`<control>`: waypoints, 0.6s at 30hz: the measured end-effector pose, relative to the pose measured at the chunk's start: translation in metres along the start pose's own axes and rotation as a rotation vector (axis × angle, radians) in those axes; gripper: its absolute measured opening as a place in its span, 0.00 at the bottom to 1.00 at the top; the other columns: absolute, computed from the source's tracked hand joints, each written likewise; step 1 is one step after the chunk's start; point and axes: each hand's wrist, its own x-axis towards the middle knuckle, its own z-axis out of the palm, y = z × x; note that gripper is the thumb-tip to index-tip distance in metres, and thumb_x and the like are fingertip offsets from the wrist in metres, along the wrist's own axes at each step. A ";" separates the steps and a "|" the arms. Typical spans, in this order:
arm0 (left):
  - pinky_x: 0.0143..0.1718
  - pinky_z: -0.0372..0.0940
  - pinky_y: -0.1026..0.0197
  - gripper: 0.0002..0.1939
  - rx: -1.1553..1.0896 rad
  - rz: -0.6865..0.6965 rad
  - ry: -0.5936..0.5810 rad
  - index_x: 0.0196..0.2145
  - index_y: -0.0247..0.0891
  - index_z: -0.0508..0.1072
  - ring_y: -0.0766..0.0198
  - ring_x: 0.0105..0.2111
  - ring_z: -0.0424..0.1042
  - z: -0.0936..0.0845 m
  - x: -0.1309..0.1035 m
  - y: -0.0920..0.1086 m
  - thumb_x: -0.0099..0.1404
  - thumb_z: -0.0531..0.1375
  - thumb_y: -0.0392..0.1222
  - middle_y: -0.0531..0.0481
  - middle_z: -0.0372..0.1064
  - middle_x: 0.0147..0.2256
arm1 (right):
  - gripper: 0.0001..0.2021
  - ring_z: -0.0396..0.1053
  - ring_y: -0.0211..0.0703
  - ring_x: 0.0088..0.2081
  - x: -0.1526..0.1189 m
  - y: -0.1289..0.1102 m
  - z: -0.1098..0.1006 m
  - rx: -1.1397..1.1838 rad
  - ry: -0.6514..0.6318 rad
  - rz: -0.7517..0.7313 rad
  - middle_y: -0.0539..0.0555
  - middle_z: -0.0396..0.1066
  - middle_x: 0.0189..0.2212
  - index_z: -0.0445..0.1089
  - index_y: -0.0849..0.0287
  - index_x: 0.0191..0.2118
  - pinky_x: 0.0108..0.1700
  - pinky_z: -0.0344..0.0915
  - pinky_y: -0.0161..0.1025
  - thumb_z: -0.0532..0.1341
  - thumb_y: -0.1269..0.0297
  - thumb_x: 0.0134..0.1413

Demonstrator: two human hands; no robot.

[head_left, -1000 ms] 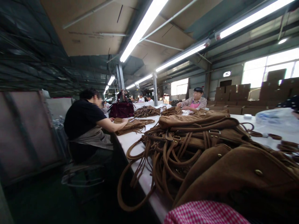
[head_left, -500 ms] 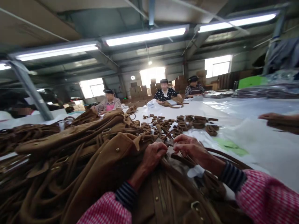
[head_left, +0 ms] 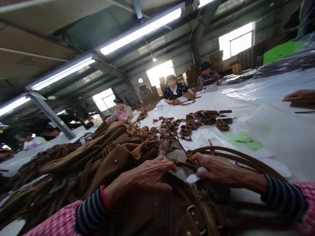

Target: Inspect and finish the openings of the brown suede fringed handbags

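Observation:
A brown bag (head_left: pixel 147 203) with straps and metal buckles lies right below me, its top open on a grey lining (head_left: pixel 173 150). My left hand (head_left: pixel 147 173) rests over the bag's left top edge, thumb apart from the fingers, holding nothing. On the right, my right hand (head_left: pixel 214 168) is at the other side of the opening, thumb and fingers around the edge near a white tag (head_left: pixel 193 178). What its fingertips grip is partly hidden. Brown handles (head_left: pixel 236 152) arch behind my right hand.
More brown bags (head_left: pixel 98 157) are heaped at the left. Bundled brown straps (head_left: pixel 192 123) lie on the white-covered table (head_left: pixel 251 108) ahead, with a green piece (head_left: pixel 243 141) to their right. Several people sit across the table; another person's hand (head_left: pixel 297 95) is at the right edge.
My hands have moved apart from their close position over the bag, and the left has opened. The bag's lined opening now shows between them. The view has tilted.

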 end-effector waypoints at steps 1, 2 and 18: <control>0.53 0.66 0.59 0.23 0.011 0.013 -0.064 0.56 0.47 0.70 0.57 0.49 0.71 -0.001 -0.002 0.004 0.64 0.66 0.40 0.50 0.72 0.51 | 0.20 0.70 0.50 0.36 0.002 0.001 0.003 0.046 -0.004 -0.005 0.54 0.72 0.33 0.67 0.56 0.55 0.37 0.58 0.41 0.59 0.59 0.57; 0.54 0.66 0.58 0.25 0.040 0.009 -0.107 0.56 0.47 0.69 0.55 0.52 0.70 0.000 -0.002 0.007 0.61 0.66 0.35 0.48 0.70 0.55 | 0.22 0.69 0.49 0.36 0.003 0.003 0.004 0.089 -0.009 -0.016 0.53 0.72 0.33 0.66 0.56 0.56 0.37 0.58 0.40 0.59 0.60 0.55; 0.47 0.68 0.54 0.14 0.393 -0.021 0.160 0.28 0.40 0.76 0.55 0.51 0.68 -0.039 0.025 0.013 0.56 0.55 0.24 0.52 0.67 0.58 | 0.14 0.70 0.47 0.31 0.088 -0.051 -0.037 -0.123 0.035 -0.174 0.56 0.74 0.30 0.76 0.59 0.40 0.31 0.57 0.37 0.66 0.63 0.45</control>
